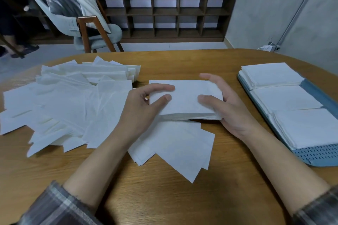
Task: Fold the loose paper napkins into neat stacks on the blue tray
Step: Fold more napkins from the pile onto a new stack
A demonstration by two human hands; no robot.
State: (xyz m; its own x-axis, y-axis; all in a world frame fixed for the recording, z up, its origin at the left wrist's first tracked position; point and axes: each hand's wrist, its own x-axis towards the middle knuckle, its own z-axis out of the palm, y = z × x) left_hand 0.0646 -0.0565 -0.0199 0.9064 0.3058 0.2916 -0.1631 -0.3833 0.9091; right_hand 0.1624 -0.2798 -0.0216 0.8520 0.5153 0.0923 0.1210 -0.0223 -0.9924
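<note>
**Entry: folded stack (184,100), in hand.** It sat left of the blue tray (318,155), apart from it, with bare table (164,197) between. The left hand (144,107) pinched its end farther from the tray, thumb and forefinger on top. The right hand (225,107) cupped the end nearer the tray, thumb laid across the top. Both were grasping the stack.

**On the tray.** Three finished stacks lay in a row: far (270,73), middle (285,97) and near (307,126). Only a perforated strip at the near end showed bare.

**Unfolded stock.** A few flat sheets (175,144) lay beneath the held stack. The loose napkins (64,104) were spread farther from the tray, on the far side of the hands.

**Risks, as judged.**
- The sheets were thin and unbound, so an uneven squeeze on the carry could fan or skew the stack.
- A flat sheet beneath might cling and travel along.
- With little free tray showing, the stack could overhang the rim or knock the near stack crooked.

**Not determinable.**
- The fingers under the stack were hidden.
- Whether its far edge rested on the table could not be told.
- The tray's right side ran out of frame.
- Sheet counts were unreadable.
</note>
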